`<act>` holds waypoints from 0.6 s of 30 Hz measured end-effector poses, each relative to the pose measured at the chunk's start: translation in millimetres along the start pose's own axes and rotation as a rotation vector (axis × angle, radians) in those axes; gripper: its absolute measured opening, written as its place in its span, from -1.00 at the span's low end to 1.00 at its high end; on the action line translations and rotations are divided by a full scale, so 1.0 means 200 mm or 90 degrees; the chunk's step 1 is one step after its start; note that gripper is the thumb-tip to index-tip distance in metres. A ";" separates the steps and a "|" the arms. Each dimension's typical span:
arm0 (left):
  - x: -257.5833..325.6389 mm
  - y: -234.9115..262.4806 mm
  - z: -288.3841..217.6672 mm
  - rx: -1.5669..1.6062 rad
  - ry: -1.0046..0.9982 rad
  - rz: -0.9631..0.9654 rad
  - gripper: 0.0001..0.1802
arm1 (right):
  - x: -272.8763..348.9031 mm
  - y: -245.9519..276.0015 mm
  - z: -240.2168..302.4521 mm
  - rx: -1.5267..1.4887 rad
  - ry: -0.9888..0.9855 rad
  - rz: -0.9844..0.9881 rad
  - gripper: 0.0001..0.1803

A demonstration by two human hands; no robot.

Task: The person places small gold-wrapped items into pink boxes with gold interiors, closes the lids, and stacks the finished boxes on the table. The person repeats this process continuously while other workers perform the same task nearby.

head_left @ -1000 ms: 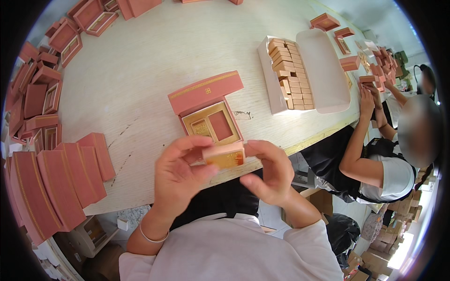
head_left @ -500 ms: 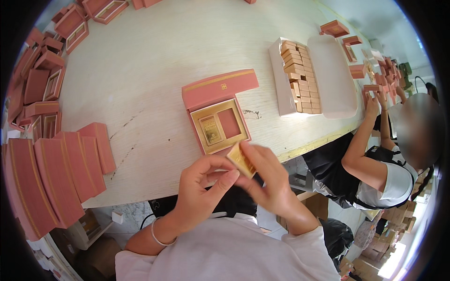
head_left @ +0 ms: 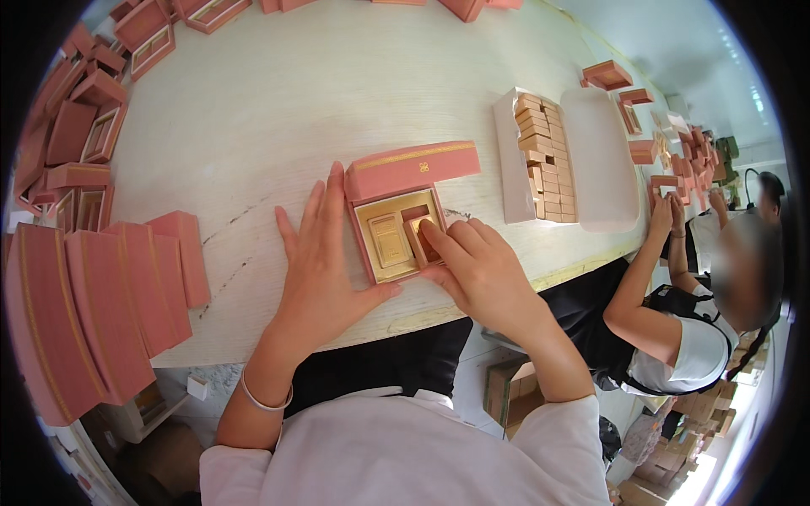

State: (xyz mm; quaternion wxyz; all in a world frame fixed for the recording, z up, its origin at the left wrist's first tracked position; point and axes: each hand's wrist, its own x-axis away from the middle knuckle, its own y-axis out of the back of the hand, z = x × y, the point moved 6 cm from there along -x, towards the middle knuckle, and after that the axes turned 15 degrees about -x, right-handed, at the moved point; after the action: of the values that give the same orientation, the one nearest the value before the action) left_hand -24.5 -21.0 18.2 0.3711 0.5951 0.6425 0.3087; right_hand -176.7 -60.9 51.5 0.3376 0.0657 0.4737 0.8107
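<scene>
One person in a white shirt, seated at the near edge of a pale, wood-grained table; below that edge, one brown cardboard box with raised flaps. Left hand: fingers apart, laid flat beside the left wall of an open pink box, thumb stretched along its near side. Right hand: thumb and forefinger clamped on one small pink-and-gold box, which sits tilted at the right compartment of the open pink box; how deep it goes I cannot tell. Left compartment of the same: one gold-faced rectangular piece, lying flat. Lid: pink, gold-banded, with a small gold emblem, folded back on the far side. Near left corner of the table: a leaning row of closed pink boxes, gold trim. Toward the right-hand stretch of the near edge: one white carton, its flap spread to the right, packed with small tan boxes. Left edge: a crowd of open pink boxes. Farther along on the right: a co-worker's hands at another pink box. Far edge: more pink boxes.
</scene>
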 end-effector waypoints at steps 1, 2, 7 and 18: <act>0.00 -0.01 0.01 0.002 0.006 0.011 0.33 | 0.00 0.00 -0.01 -0.042 -0.009 0.015 -0.52; 0.00 -0.02 0.01 0.004 0.012 0.022 0.33 | 0.00 0.00 0.00 -0.060 -0.024 0.021 -0.52; 0.00 -0.03 0.01 0.018 0.002 -0.015 0.31 | -0.04 -0.02 0.01 -0.090 -0.099 -0.006 -0.53; 0.02 -0.02 0.01 0.005 -0.011 -0.048 0.25 | -0.09 -0.01 0.07 0.034 -0.057 0.049 -0.55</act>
State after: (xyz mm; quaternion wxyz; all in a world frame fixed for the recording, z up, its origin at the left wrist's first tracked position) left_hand -25.2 -18.4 12.6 0.3859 0.5744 0.6625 0.2868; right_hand -156.2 -60.3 61.2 0.3254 0.1290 0.4765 0.8065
